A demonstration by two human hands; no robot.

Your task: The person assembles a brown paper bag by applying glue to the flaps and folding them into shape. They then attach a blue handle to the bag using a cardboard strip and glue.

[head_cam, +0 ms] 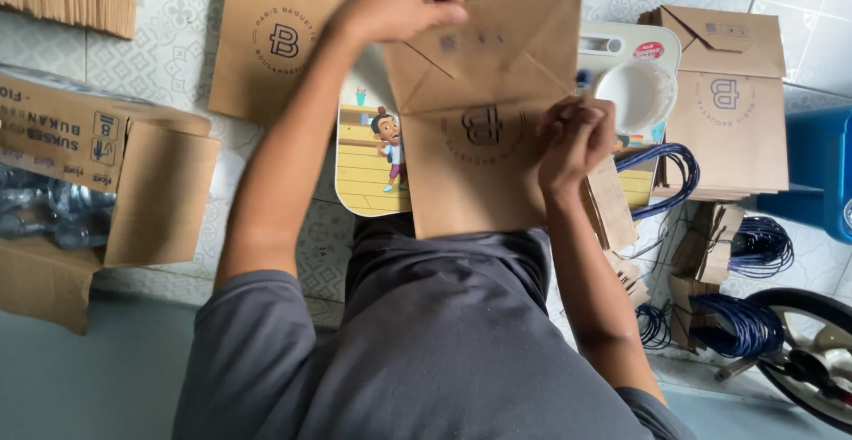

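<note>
Two hands on one flat brown paper bag (484, 147), held at frame centre, above the lap. Left hand (404, 1) at 12 o'clock of the bag, fingers pinched on the folded bottom flap's top edge. Right hand (575, 138) at 3 o'clock, fingers curled tight on the bag's right edge. Bag's round printed logo faces the camera, folded flap uppermost. Behind it: small plastic desk (368, 169) with a cartoon print, white round recess (635, 94) at the bag's 2 o'clock. Stack of matching bags (728, 112) at 3 o'clock, another flat bag (275, 41) at 10 o'clock. Open cardboard box (106, 165) at 9 o'clock. Bundles of blue cord handles (754, 325) at 4 o'clock, on the tiled floor (169, 50).
</note>
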